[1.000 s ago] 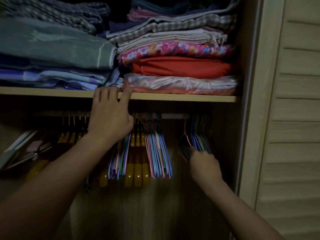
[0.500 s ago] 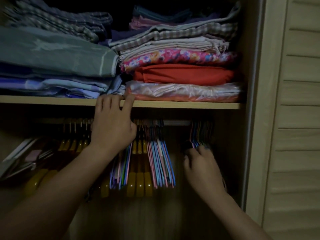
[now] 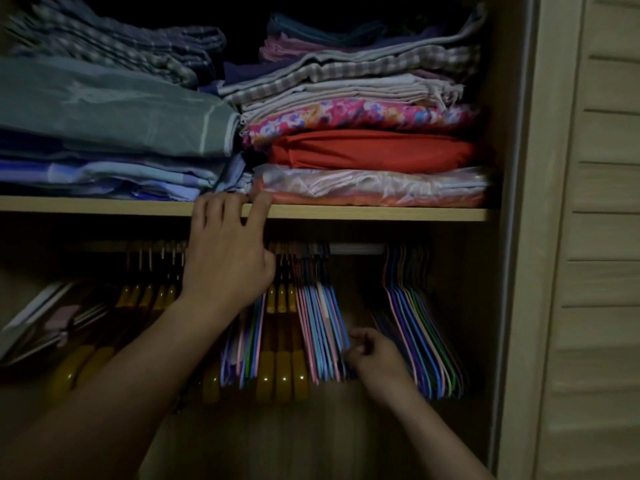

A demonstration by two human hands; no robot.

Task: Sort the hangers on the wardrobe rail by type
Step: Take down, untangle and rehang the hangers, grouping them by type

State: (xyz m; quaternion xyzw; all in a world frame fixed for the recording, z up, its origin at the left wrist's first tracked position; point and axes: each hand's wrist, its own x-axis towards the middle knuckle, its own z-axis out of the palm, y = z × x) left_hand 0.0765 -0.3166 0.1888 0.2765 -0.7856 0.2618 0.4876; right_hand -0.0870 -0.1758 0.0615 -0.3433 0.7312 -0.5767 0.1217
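Observation:
A pale rail (image 3: 356,249) runs under the shelf. Thick yellow hangers (image 3: 283,374) hang in the middle and more yellow ones (image 3: 149,296) at the left. Thin coloured wire hangers hang in three bunches: a small one (image 3: 242,348) left of the yellow, a middle bunch (image 3: 322,334), and a right bunch (image 3: 420,337). My left hand (image 3: 227,261) rests with straight fingers on the shelf edge (image 3: 381,213). My right hand (image 3: 375,358) has curled fingers at the lower edge of the middle bunch and seems to pinch a wire hanger there.
Folded fabrics are stacked on the shelf: a grey-green pile (image 3: 104,109) at the left, a floral and red pile (image 3: 367,140) at the right. A louvred door (image 3: 595,237) stands at the right. Flat items (image 3: 41,323) lean at the lower left.
My right hand left the right bunch of wire hangers and moved left and down to the middle bunch. My left hand stayed on the shelf edge.

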